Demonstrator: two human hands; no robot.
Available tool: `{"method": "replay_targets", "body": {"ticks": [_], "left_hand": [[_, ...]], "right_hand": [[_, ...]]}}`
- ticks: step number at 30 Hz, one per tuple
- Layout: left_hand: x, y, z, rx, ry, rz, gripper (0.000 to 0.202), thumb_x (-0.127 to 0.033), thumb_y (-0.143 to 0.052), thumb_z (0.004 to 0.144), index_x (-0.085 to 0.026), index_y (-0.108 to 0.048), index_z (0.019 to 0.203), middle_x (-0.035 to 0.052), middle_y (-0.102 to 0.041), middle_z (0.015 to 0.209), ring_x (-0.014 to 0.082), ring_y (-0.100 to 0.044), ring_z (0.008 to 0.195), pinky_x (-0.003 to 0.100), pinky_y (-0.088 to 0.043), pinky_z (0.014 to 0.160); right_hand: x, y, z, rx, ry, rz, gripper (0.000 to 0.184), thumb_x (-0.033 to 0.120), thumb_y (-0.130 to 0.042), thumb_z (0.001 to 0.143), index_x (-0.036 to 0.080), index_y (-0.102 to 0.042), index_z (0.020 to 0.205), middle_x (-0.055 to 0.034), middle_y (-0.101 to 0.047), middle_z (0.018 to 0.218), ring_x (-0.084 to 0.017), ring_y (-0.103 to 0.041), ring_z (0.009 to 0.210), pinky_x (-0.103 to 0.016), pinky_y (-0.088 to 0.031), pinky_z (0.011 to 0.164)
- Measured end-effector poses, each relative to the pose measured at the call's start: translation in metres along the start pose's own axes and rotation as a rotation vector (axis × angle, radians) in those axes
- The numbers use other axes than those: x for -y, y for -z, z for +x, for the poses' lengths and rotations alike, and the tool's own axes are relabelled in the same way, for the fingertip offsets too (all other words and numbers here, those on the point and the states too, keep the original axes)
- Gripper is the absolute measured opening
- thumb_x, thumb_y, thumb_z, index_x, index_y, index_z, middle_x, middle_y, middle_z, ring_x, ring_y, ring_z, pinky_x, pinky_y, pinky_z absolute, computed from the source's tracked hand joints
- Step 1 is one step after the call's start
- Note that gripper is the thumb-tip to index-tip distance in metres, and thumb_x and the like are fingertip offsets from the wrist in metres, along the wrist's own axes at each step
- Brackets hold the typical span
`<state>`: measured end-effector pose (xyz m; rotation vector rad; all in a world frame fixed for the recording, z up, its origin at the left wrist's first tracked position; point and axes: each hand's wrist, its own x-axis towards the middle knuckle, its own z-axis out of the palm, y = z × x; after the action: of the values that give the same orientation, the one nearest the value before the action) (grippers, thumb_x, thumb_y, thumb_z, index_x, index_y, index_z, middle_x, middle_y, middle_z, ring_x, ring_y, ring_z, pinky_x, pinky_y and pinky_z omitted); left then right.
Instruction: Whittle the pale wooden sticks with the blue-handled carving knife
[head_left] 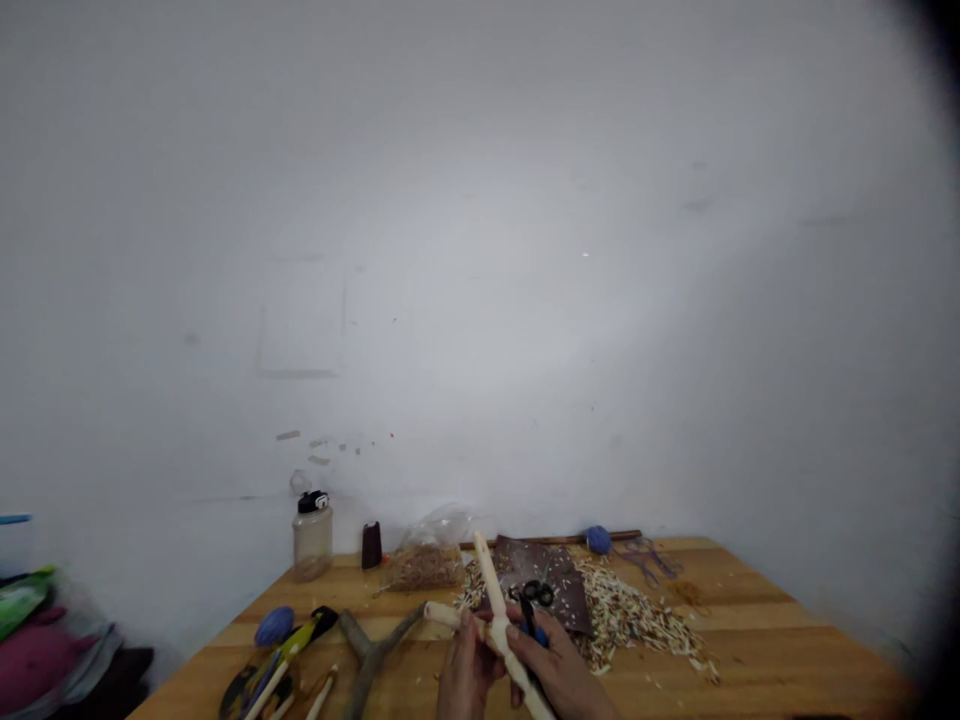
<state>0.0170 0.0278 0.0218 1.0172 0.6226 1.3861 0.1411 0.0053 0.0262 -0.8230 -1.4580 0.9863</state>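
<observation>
A pale, peeled forked branch (489,575) is held up over the front of the wooden table, one prong pointing up and a shorter one to the left. My left hand (465,672) is closed around it near the fork. My right hand (559,668) lies against its right side, wrapped around a tool with a black and blue handle (534,625); the tool's working end is hidden. Behind the hands, scissors (538,592) with black handles lie on a dark brown sheet (574,598) sprinkled with shavings.
Wood shavings (637,615) are heaped right of the sheet. A grey forked branch (367,660), a blue yarn ball (274,626) and peeled sticks lie left. A bottle (312,540), a dark box (372,546) and a plastic bag (424,560) stand near the wall.
</observation>
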Motion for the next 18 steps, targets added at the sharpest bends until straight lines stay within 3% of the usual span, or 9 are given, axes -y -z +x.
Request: {"method": "replay_targets", "body": {"ticks": [1, 3, 5, 8, 11, 18], "left_hand": [[0.008, 0.0, 0.001, 0.033, 0.05, -0.087, 0.053, -0.07, -0.061, 0.06, -0.02, -0.052, 0.073, 0.0018, -0.062, 0.06, 0.0206, -0.062, 0.058, 0.028, -0.043, 0.048], [0.018, 0.003, 0.002, -0.037, 0.082, -0.158, 0.056, -0.07, -0.068, 0.051, -0.021, -0.046, 0.066, 0.0001, -0.063, 0.055, 0.0182, -0.06, 0.051, 0.025, -0.041, 0.045], [0.022, 0.008, -0.002, -0.116, 0.121, -0.067, 0.059, -0.074, -0.064, 0.05, -0.021, -0.046, 0.067, -0.0015, -0.061, 0.049, 0.0155, -0.056, 0.04, 0.023, -0.036, 0.039], [0.019, 0.011, -0.015, -0.088, 0.126, 0.125, 0.059, -0.079, -0.049, 0.061, -0.021, -0.046, 0.071, -0.0037, -0.058, 0.043, 0.0103, -0.045, 0.028, 0.02, -0.029, 0.033], [0.015, 0.006, -0.027, -0.005, 0.128, 0.171, 0.057, -0.078, -0.043, 0.067, -0.021, -0.044, 0.074, -0.0028, -0.058, 0.04, 0.0101, -0.044, 0.029, 0.018, -0.028, 0.034], [0.013, -0.005, -0.037, 0.026, 0.12, 0.222, 0.055, -0.077, -0.043, 0.068, -0.023, -0.043, 0.074, -0.0051, -0.053, 0.039, 0.0107, -0.044, 0.03, 0.02, -0.025, 0.036]], "right_hand": [[-0.003, 0.0, 0.001, -0.031, 0.019, -0.069, 0.048, 0.063, -0.051, 0.077, 0.017, -0.062, 0.083, -0.0001, -0.061, 0.063, -0.013, -0.054, 0.052, -0.023, -0.042, 0.049], [-0.009, 0.004, 0.001, -0.17, 0.037, -0.191, 0.05, 0.064, -0.049, 0.077, 0.017, -0.058, 0.064, 0.001, -0.057, 0.052, -0.012, -0.052, 0.048, -0.023, -0.04, 0.049], [-0.013, 0.013, -0.001, -0.355, -0.048, -0.143, 0.051, 0.067, -0.051, 0.073, 0.018, -0.056, 0.063, 0.0011, -0.056, 0.05, -0.012, -0.05, 0.043, -0.023, -0.035, 0.044], [-0.01, 0.028, -0.007, -0.469, -0.059, 0.071, 0.046, 0.061, -0.062, 0.068, 0.017, -0.061, 0.077, 0.0002, -0.06, 0.057, -0.012, -0.05, 0.046, -0.022, -0.032, 0.043], [-0.001, 0.04, -0.013, -0.454, -0.057, 0.27, 0.048, 0.055, -0.069, 0.066, 0.016, -0.062, 0.093, 0.0025, -0.057, 0.057, -0.01, -0.046, 0.046, -0.022, -0.03, 0.044], [0.007, 0.043, -0.022, -0.33, -0.011, 0.439, 0.041, 0.05, -0.066, 0.073, 0.015, -0.063, 0.092, 0.0066, -0.043, 0.051, -0.006, -0.036, 0.044, -0.02, -0.026, 0.045]]}}
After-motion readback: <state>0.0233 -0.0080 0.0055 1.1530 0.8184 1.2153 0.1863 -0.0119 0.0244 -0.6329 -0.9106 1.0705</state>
